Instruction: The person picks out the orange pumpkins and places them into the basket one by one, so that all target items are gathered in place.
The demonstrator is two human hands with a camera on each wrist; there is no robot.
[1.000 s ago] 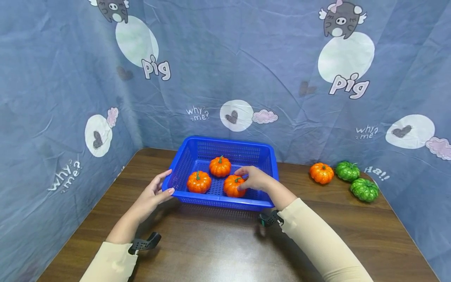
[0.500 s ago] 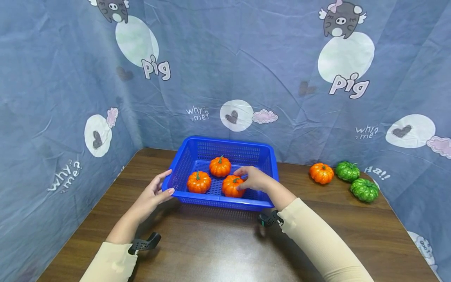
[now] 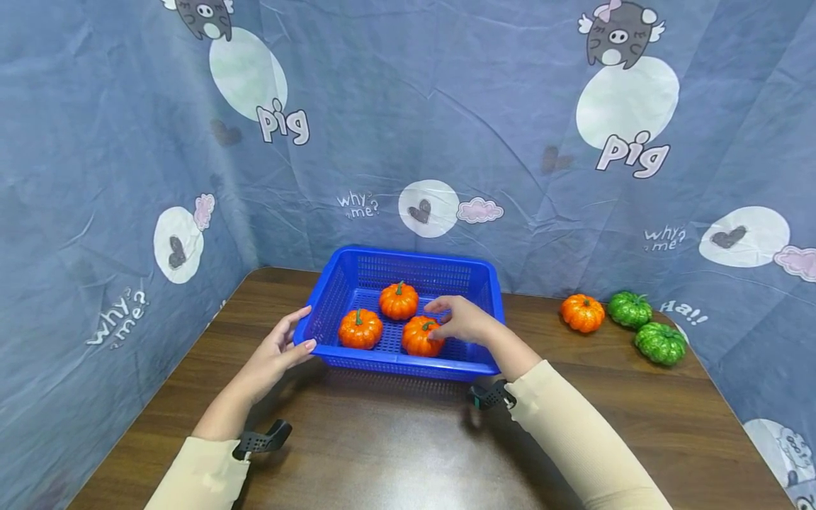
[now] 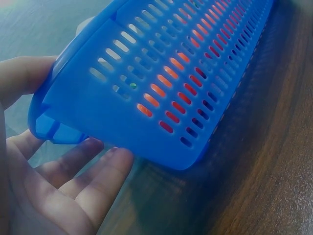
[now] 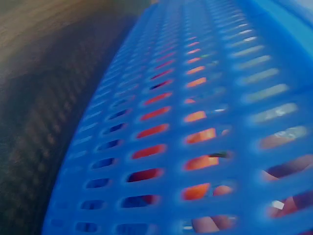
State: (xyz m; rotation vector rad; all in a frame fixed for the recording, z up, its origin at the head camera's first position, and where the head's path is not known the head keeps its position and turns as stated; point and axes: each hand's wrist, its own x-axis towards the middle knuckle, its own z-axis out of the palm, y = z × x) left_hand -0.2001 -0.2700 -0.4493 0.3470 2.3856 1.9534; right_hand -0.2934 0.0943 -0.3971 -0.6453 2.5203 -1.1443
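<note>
Rightmost pumpkin (image 3: 418, 341) slid slightly left inside basket (image 3: 408, 362).

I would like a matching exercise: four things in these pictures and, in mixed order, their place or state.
1. left hand
2. right hand
3. blue basket
4. green pumpkins

A. over the basket, beside an orange pumpkin
B. on the right side of the table
C. holding the basket's left end
D. containing three orange pumpkins

Pairs: 1-C; 2-A; 3-D; 4-B
</note>
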